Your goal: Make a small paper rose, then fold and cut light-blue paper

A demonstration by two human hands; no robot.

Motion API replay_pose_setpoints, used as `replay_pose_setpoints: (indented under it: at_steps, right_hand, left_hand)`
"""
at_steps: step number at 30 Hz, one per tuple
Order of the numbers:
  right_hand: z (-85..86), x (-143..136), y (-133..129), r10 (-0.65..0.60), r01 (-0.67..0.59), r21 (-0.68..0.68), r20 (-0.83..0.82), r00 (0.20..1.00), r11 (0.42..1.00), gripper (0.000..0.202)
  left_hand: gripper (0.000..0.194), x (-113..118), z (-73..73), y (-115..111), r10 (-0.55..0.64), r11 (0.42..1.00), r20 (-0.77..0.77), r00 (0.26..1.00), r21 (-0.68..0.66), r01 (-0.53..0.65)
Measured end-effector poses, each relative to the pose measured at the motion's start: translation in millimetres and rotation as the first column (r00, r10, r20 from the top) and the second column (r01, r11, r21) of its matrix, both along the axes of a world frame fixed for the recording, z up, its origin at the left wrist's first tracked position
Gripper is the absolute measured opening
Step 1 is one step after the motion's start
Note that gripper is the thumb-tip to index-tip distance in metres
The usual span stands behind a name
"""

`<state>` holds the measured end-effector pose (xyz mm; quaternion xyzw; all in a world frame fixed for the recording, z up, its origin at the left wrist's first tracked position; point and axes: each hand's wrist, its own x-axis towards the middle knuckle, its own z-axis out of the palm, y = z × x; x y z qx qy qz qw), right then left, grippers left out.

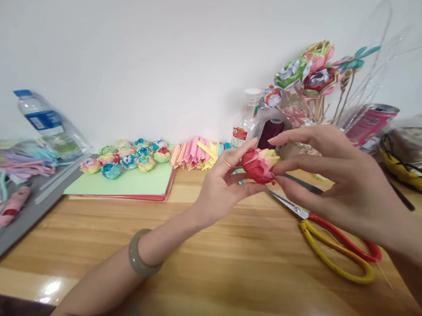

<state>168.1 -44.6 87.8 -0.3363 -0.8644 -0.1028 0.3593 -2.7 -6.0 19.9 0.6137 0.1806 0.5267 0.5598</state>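
Note:
A small paper flower (258,166) with red outer petals and pink to pale yellow inner ones is held above the table, lying on its side. My left hand (220,185) grips its red base between thumb and fingers. From the other side, my right hand (336,173) pinches the yellow petal tips with thumb and middle finger, its index finger raised apart. Beneath my right hand lie scissors (332,251) with red and yellow handles, blades pointing toward the flower. The far ends of the blades are partly hidden.
Several finished paper flowers (129,162) sit on green paper sheets (122,185). Folded paper strips (195,154) lie beside them. A bottle (244,128), a bouquet of paper flowers (316,76) and a pink can (372,123) stand behind. A water bottle (47,124) is at left.

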Motion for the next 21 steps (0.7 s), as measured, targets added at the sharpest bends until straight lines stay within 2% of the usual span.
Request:
replay_pose_setpoints:
  at_steps: [4,7,10,13,16,21]
  right_hand:
    - [-3.0,1,5,-0.002,-0.006,0.097,0.079,0.997,0.995,0.005]
    - [-7.8,1,8,-0.079,0.046,0.238,0.133,0.988,0.97,0.003]
    - [-14.3,-1,8,-0.19,0.113,0.414,0.148,0.971,0.903,0.009]
    - [-20.5,-4,6,-0.257,0.145,0.509,0.158,0.953,0.848,0.014]
    - [-24.7,-6,5,-0.272,0.133,0.561,0.17,0.947,0.817,0.019]
    - [-25.7,-6,5,-0.178,0.112,0.547,0.068,0.982,0.83,0.025]
  left_hand:
    - [0.066,-1,-5.1,2,0.084,0.975,-0.065,0.994,0.21,-0.069]
    - [0.065,0,-5.6,1,0.194,0.946,-0.09,0.977,0.28,-0.163]
    - [0.063,2,-5.3,-2,0.355,0.901,-0.096,0.93,0.303,-0.312]
    - [0.062,5,-5.9,-4,0.459,0.852,-0.073,0.885,0.319,-0.415]
    - [0.062,6,-6.6,-5,0.476,0.845,-0.037,0.879,0.298,-0.445]
    - [0.061,6,-4.6,-5,0.449,0.873,0.019,0.894,0.207,-0.443]
